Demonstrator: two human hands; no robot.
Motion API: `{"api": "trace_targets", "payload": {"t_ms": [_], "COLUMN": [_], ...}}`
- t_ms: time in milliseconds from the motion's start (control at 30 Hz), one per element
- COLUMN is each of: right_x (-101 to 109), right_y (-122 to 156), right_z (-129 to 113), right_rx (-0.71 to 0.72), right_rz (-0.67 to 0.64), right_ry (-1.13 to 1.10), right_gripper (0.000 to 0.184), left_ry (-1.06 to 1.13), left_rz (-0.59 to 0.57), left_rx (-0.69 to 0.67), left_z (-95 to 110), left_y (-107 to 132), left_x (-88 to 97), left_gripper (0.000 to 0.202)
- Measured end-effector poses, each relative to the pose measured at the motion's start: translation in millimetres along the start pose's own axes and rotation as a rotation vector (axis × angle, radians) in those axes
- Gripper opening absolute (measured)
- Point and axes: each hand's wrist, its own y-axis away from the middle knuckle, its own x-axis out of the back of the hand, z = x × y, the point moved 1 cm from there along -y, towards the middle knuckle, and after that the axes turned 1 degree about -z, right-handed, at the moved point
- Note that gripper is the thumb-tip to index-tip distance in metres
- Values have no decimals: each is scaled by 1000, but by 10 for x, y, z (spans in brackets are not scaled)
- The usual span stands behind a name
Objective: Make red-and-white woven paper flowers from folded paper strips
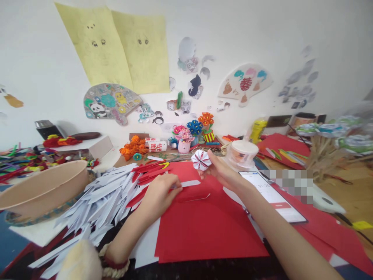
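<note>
My left hand (161, 193) is closed in a pinch on a narrow white paper strip (189, 183) that lies over the red paper sheet (204, 229). My right hand (220, 169) holds up a small round folded paper flower (201, 159), white with red lines, just above the sheet. A heap of white paper strips (99, 198) lies to the left of my left hand, with several red strips (148, 173) beside it.
A tan bowl (43, 188) stands at the left. A phone (272, 194) lies right of my right arm, behind it a clear lidded cup (241, 153). Paper flowers in small pots (195, 134), a glue bottle (155, 146) and more red sheets (287, 149) line the back.
</note>
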Motion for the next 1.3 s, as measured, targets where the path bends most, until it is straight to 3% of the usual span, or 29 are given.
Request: {"api": "trace_targets", "payload": {"t_ms": [167,467,933,1100,1300], "right_x": [10,-38,-12,8,16], "right_y": [-3,12,15,0,-4], "right_z": [6,-39,-25,-2,7], "right_rx": [-8,-9,-25,-24,-31], "right_rz": [-6,3,-4,-11,-26], "right_ry": [3,4,30,20,9], "right_gripper": [55,54,54,55,55], "left_ry": [60,20,-46,1,-46], "left_rz": [27,-39,-178,-205,-147], "left_rx": [-4,-103,-179,-136,-7], "left_z": [-20,-72,-30,-39,-56], "left_y": [19,16,22,30,0], "left_x": [-79,-187,-3,51,23], "left_gripper": [16,22,44,30,21]}}
